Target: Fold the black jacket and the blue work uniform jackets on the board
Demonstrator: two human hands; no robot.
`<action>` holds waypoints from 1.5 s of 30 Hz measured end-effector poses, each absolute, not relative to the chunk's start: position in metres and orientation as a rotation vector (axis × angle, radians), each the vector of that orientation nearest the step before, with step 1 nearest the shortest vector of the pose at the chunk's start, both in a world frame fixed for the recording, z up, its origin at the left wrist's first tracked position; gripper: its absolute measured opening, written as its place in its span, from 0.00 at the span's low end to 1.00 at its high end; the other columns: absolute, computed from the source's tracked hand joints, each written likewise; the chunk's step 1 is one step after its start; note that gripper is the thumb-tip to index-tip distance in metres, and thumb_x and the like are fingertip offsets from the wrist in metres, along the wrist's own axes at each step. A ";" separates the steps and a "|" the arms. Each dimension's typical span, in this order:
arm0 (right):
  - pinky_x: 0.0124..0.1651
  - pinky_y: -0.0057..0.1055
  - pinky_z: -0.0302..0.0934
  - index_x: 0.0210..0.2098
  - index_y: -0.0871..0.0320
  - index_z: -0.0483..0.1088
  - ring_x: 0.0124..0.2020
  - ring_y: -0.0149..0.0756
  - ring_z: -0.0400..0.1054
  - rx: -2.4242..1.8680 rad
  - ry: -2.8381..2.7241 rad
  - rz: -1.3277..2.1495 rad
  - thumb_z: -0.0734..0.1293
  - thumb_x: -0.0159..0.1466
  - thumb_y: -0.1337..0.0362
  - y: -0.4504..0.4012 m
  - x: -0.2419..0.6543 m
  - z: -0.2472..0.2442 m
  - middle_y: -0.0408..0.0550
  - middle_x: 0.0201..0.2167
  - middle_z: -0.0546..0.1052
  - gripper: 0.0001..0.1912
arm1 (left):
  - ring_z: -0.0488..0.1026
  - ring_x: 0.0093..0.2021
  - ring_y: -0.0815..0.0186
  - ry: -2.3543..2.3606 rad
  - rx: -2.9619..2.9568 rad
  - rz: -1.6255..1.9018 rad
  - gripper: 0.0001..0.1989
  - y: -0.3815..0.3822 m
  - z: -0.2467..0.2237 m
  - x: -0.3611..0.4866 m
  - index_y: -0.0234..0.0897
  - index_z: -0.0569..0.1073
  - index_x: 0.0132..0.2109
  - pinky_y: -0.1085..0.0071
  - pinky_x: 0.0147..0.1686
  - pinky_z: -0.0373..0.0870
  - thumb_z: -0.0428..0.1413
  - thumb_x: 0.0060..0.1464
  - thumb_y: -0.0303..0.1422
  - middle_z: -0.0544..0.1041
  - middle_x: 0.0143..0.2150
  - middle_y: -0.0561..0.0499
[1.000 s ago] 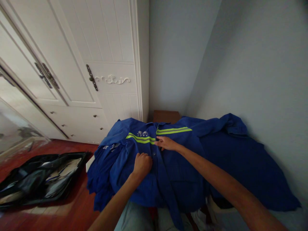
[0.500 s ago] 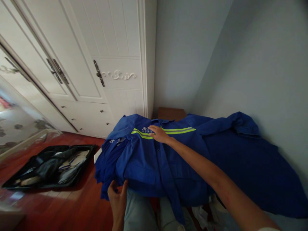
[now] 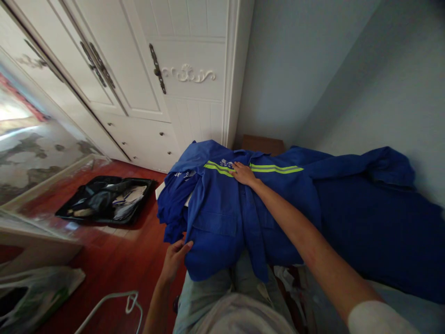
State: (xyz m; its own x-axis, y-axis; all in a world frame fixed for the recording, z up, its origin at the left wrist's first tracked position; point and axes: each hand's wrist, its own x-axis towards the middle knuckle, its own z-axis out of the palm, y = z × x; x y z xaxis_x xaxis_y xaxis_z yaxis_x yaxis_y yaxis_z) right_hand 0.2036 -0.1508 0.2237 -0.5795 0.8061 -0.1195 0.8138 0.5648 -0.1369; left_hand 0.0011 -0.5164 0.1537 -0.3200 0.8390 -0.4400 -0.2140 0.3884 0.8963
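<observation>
A blue work jacket (image 3: 217, 227) with yellow-green and grey reflective strips lies front up, spread before me, its lower edge over my knees. At its left side edge, my left hand (image 3: 174, 259) pinches the cloth between thumb and fingers. My right hand (image 3: 243, 174) rests flat on the chest, by the front opening between the two strips, fingers stretched out. One sleeve (image 3: 361, 162) stretches to the right over more dark blue cloth (image 3: 368, 227). Under the jacket's left side hangs a crumpled blue garment (image 3: 175, 204) with white lettering.
An open black suitcase (image 3: 104, 199) with things inside lies on the red wooden floor (image 3: 104, 260). A white wardrobe (image 3: 194, 116) stands ahead, a brown box (image 3: 263, 144) beside it. At lower left are a white hanger (image 3: 104, 301) and a plastic bag (image 3: 45, 297).
My left hand has closed on the jacket's left edge, and the front lies smoother and lower over my knees. My right hand stays on the chest. The view has tilted down and left.
</observation>
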 end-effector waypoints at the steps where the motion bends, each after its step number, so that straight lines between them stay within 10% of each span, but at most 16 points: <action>1: 0.68 0.46 0.46 0.67 0.63 0.57 0.70 0.48 0.48 1.423 2.739 -0.269 0.54 0.72 0.52 -0.151 0.204 0.224 0.59 0.69 0.56 0.30 | 0.68 0.27 0.66 1.557 0.611 1.183 0.27 -0.522 0.156 -0.002 0.37 0.67 0.18 0.72 0.29 0.66 0.64 0.39 0.55 0.68 0.21 0.52; 7: 0.67 0.46 0.47 0.65 0.65 0.59 0.69 0.50 0.51 1.432 2.682 -0.230 0.55 0.72 0.54 -0.158 0.198 0.237 0.61 0.68 0.58 0.29 | 0.71 0.50 0.55 1.684 0.777 1.280 0.29 -0.533 0.152 0.002 0.37 0.62 0.17 0.66 0.46 0.70 0.63 0.41 0.55 0.73 0.51 0.42; 11: 0.68 0.46 0.46 0.63 0.66 0.62 0.67 0.52 0.53 1.293 2.891 -0.196 0.58 0.71 0.52 -0.199 0.173 0.246 0.64 0.66 0.61 0.29 | 0.71 0.30 0.64 1.465 0.542 1.340 0.30 -0.525 0.141 0.009 0.38 0.67 0.27 0.68 0.31 0.69 0.58 0.42 0.62 0.75 0.32 0.47; 15: 0.70 0.47 0.42 0.66 0.63 0.59 0.70 0.51 0.47 0.890 3.054 -0.329 0.59 0.68 0.46 -0.250 0.166 0.239 0.60 0.69 0.55 0.35 | 0.73 0.32 0.63 1.441 0.428 1.328 0.31 -0.516 0.147 0.004 0.36 0.74 0.41 0.71 0.30 0.68 0.59 0.43 0.60 0.76 0.33 0.49; 21: 0.70 0.51 0.41 0.68 0.63 0.55 0.70 0.51 0.47 0.972 2.912 -0.376 0.56 0.70 0.47 -0.257 0.202 0.235 0.61 0.70 0.54 0.34 | 0.62 0.19 0.71 1.643 0.466 1.257 0.27 -0.522 0.155 -0.014 0.36 0.69 0.23 0.76 0.18 0.54 0.61 0.43 0.57 0.63 0.17 0.58; 33: 0.61 0.44 0.60 0.62 0.63 0.63 0.61 0.49 0.64 1.301 2.891 -0.252 0.64 0.68 0.60 -0.263 0.182 0.274 0.61 0.60 0.69 0.25 | 0.78 0.42 0.54 1.384 0.216 1.280 0.31 -0.533 0.150 -0.001 0.36 0.78 0.45 0.63 0.43 0.75 0.67 0.37 0.53 0.82 0.41 0.47; 38: 0.67 0.45 0.51 0.66 0.66 0.57 0.68 0.50 0.54 0.970 3.100 -0.292 0.68 0.65 0.54 -0.279 0.149 0.254 0.65 0.67 0.59 0.36 | 0.78 0.37 0.54 1.699 0.413 1.226 0.30 -0.527 0.155 0.003 0.33 0.79 0.36 0.67 0.37 0.73 0.67 0.34 0.55 0.81 0.32 0.47; 45: 0.54 0.36 0.65 0.46 0.63 0.76 0.52 0.44 0.72 1.055 2.777 -0.079 0.57 0.68 0.75 -0.256 0.167 0.258 0.57 0.48 0.78 0.17 | 0.77 0.34 0.52 1.841 0.372 1.179 0.33 -0.525 0.169 0.007 0.32 0.80 0.35 0.66 0.31 0.71 0.62 0.37 0.60 0.80 0.28 0.48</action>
State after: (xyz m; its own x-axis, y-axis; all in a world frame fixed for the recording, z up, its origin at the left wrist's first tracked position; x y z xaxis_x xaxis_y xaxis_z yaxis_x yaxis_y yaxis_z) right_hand 0.1667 -0.2562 0.2579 -0.7352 0.6544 -0.1766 0.6634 0.7482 0.0105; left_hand 0.0072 -0.5252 0.1693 -0.5578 0.6471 -0.5198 -0.2011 0.5022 0.8410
